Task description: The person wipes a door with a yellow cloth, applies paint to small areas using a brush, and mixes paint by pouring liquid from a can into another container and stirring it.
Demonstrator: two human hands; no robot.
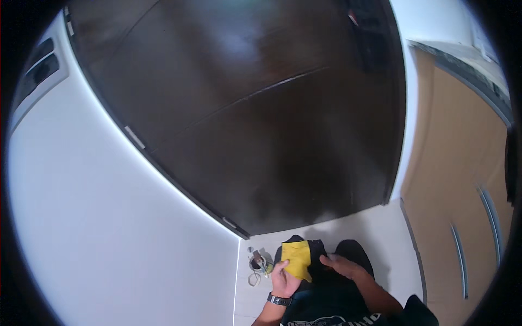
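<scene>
My left hand (284,280), with a dark watch on its wrist, is closed on the lower left of a yellow sheet (297,259), which may be cloth or paper. The thumb lies on top of the sheet, and its lower corner hangs free. A dark piece (316,251) borders the yellow on the right; I cannot tell whether it is part of the same sheet. My right hand (342,266) is beside that dark piece, its fingers stretched out toward it. Nothing shows clearly in that hand.
On the pale floor to the left stands a small round can (260,264) with a brown-and-metal tool in it. A pale ring (254,279) lies beside it. A large dark door (283,152) rises ahead, a white wall (130,228) left, wooden cabinets (451,163) right.
</scene>
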